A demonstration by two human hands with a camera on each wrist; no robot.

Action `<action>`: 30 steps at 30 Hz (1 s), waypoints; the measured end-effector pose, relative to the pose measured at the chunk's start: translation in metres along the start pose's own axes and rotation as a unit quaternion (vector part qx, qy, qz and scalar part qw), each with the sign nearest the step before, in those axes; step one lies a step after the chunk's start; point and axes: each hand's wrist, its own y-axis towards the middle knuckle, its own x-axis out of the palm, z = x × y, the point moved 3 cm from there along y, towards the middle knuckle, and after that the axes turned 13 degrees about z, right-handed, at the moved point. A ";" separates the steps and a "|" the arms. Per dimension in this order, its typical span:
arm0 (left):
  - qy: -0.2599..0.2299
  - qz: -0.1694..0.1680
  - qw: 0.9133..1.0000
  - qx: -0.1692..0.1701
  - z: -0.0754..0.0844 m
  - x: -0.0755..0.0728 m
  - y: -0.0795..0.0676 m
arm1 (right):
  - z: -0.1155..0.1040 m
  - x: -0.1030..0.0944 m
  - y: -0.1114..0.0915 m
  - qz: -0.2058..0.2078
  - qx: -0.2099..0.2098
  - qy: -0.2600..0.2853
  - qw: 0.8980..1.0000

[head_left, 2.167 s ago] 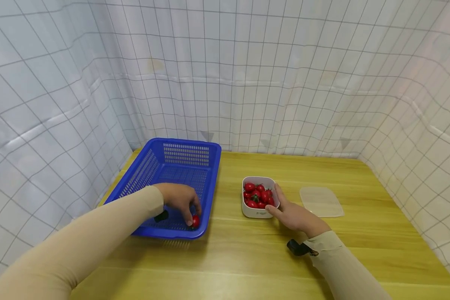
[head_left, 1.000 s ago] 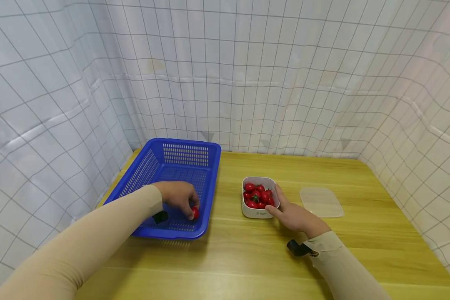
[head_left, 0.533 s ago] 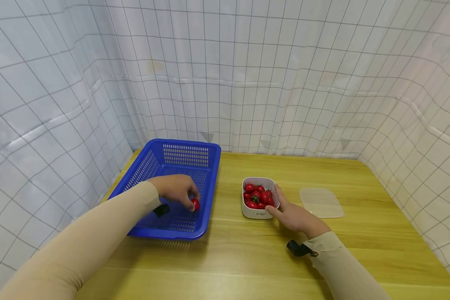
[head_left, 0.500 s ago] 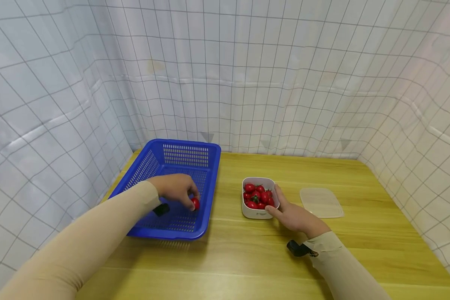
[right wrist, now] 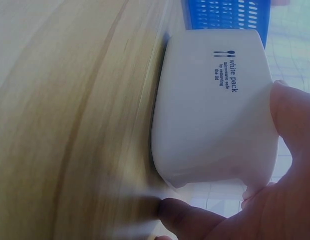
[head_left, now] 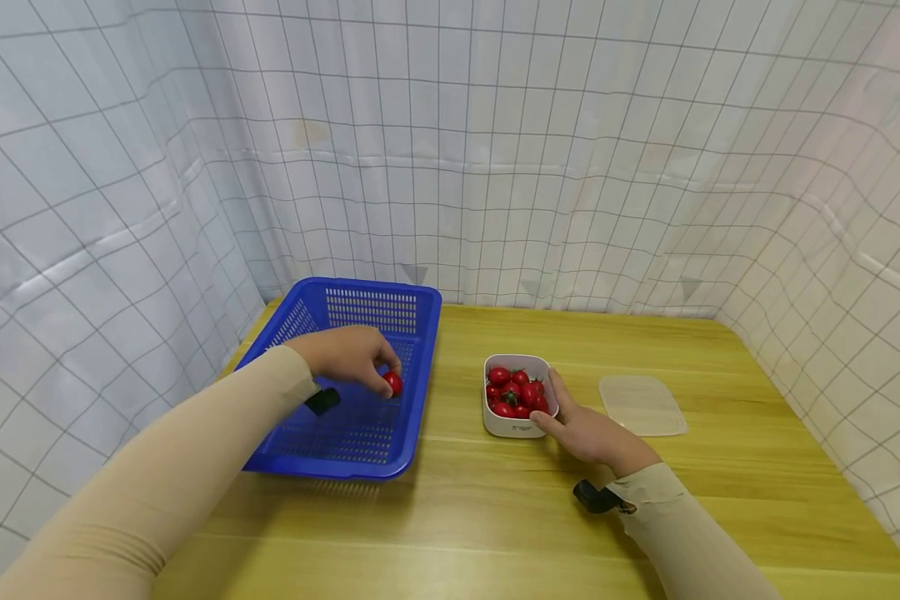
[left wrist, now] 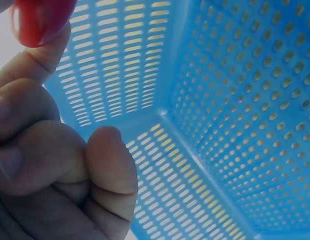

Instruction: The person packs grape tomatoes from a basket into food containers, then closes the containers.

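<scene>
My left hand [head_left: 347, 354] pinches a red cherry tomato [head_left: 394, 383] between thumb and fingertips, inside the blue plastic basket [head_left: 416, 417] and raised off its floor. The left wrist view shows the tomato [left wrist: 40, 21] at the top left, with the other fingers curled below it. To the right stands a small white food container [head_left: 512, 427] with several cherry tomatoes [head_left: 512, 396] in it, some with green stems. My right hand [head_left: 588, 431] grips this container by its right side, thumb at the front rim. Print marks the container's wall [right wrist: 209, 120] in the right wrist view.
A translucent lid [head_left: 642, 404] lies flat on the wooden table [head_left: 450, 525], right of the container. White grid-patterned curtains [head_left: 510, 167] enclose the table at the back and sides. The basket's raised right rim [head_left: 429, 358] stands between the left hand and the container.
My left hand has risen from the basket's near right corner with the cherry tomato and moved farther back. The right hand and the container have stayed in place.
</scene>
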 end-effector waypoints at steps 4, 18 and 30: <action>0.008 0.012 1.000 0.003 0.000 -0.007 0.000 | 0.000 0.000 0.000 0.000 0.000 -0.001 1.000; 0.000 0.065 0.998 0.019 0.009 -0.029 0.001 | -0.002 0.000 0.000 -0.001 0.000 0.000 1.000; -0.004 0.112 0.993 0.043 0.016 -0.037 0.007 | 0.000 0.000 0.001 -0.002 0.000 -0.006 1.000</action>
